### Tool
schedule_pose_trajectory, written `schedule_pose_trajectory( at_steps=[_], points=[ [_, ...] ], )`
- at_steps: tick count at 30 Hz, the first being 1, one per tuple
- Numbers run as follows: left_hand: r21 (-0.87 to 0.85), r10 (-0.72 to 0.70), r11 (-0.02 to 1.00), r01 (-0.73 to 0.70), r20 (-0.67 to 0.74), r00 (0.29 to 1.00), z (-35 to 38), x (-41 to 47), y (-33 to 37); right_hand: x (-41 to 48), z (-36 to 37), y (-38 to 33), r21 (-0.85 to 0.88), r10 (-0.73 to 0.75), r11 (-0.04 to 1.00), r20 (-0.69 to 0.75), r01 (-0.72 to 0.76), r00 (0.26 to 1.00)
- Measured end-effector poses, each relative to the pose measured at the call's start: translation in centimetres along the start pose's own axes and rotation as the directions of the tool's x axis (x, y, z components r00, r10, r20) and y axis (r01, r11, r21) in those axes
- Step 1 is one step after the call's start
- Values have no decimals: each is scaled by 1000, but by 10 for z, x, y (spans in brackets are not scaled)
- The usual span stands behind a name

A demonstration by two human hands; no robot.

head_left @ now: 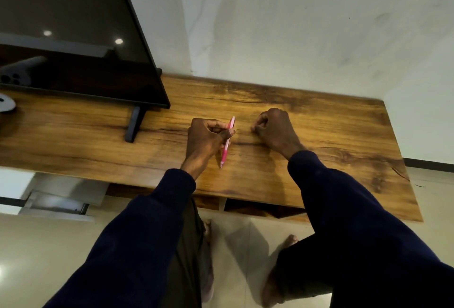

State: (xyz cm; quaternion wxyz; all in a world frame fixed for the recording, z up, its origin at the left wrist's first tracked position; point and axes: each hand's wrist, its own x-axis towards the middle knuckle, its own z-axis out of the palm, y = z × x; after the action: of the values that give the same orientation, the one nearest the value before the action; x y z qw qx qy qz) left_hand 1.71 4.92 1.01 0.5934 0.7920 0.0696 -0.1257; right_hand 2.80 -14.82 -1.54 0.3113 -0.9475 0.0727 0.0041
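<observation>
My left hand [206, 139] grips a pink pen [226, 150] above the middle of a wooden tabletop [331, 135]. The pen stands nearly upright in the image, its tip pointing toward the near edge and its other end sticking out past my fingers. My right hand [275, 128] rests on the wood a short way to the right, fingers curled inward. Its fingertips may pinch something very small, but I cannot make out any object there. Both arms wear dark blue sleeves.
A black flat screen [73, 37] on a slanted foot [134, 123] stands on the table's left half. A white round object [6, 103] lies at the far left edge. A pale wall [294, 25] backs the table. Under it are tiled floor [245, 246] and bare feet.
</observation>
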Motion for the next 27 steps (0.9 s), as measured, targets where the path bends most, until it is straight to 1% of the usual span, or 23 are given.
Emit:
schedule_pose_trajectory(
  at_steps=[4, 10, 16, 21, 27],
  points=[
    [-6, 13, 1000, -13, -12, 1000, 0, 0, 2, 1, -2, 2, 45, 16, 999, -55, -14, 998],
    [-26, 53, 998, -54, -10, 999, 0, -6, 4, -8, -17, 9, 81, 6, 997, -129, 4, 992],
    [-24, 94, 995, -93, 22, 995, 5, -10, 8, -25, -30, 22, 85, 110, 992, -200, -94, 974],
    [5, 112, 994, -112, 37, 993, 10, -13, 10, -34, -30, 33, 102, 230, 972, -195, -213, 953],
    [27, 120, 992, -121, 27, 992, 9, -10, 7, -38, -27, 34, 112, 227, 972, -215, -207, 950]
  ],
)
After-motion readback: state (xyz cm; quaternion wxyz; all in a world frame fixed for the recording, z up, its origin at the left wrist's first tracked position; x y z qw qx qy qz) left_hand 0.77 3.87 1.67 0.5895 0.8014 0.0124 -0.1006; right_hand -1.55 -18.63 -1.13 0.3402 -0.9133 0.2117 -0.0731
